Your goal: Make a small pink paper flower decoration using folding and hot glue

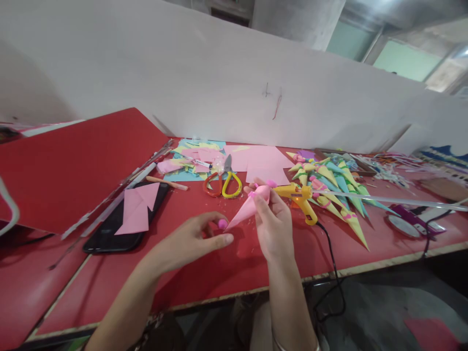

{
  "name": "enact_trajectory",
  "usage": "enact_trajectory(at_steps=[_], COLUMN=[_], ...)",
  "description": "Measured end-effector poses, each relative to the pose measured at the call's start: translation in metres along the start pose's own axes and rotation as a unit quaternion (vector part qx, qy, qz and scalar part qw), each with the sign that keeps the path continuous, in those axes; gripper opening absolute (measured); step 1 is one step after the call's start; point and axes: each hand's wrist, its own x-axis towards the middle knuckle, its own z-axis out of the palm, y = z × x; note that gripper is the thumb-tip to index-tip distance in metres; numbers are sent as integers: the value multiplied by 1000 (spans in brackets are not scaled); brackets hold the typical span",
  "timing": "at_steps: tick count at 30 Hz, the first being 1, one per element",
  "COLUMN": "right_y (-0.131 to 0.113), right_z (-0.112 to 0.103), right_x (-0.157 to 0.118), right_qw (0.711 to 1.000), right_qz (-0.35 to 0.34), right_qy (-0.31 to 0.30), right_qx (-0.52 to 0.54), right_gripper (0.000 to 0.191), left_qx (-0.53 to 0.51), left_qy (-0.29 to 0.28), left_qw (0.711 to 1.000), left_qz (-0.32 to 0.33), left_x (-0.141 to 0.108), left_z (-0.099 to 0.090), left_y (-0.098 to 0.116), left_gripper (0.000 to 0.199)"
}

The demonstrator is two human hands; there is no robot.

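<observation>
A pale pink paper cone [245,212] is held in my right hand [274,222], its thin tip pointing down and left. Bright pink trim [270,184] shows at the cone's wide end, partly hidden by the fingers. My left hand [197,239] is beside the cone's tip, with a small bright pink ball [222,224] at its curled fingers, above the thumb. Just right of my right hand lies a yellow glue gun [302,199] with a long clear glue stick [365,196] at its back. Its nozzle end is hidden behind the hand.
Scissors [224,183] with red and yellow handles lie behind my hands. Finished paper cones [340,183] are heaped at right. Pink sheets [256,158] and paper scraps [193,158] lie at the back. A black phone [109,239] bears pink pieces [137,209]. A black cord [329,243] hangs over the edge.
</observation>
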Motion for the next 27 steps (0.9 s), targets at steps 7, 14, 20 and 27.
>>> enact_trajectory(at_steps=[7, 14, 20, 27], right_y=[3, 7, 6, 10], right_z=[9, 10, 16, 26], right_x=[-1, -2, -7, -12], right_qw=[1000, 999, 998, 993], right_qz=[24, 37, 56, 27], right_qy=[17, 9, -27, -57], right_qx=[11, -5, -33, -98], right_gripper=[36, 38, 34, 31], left_qx=[57, -74, 10, 126], left_qy=[176, 158, 118, 150], left_qw=[981, 980, 982, 971], left_qz=[52, 97, 147, 134], left_x=[7, 8, 3, 5], left_z=[-10, -2, 10, 21], left_y=[-5, -9, 3, -1], left_gripper=[36, 20, 15, 18])
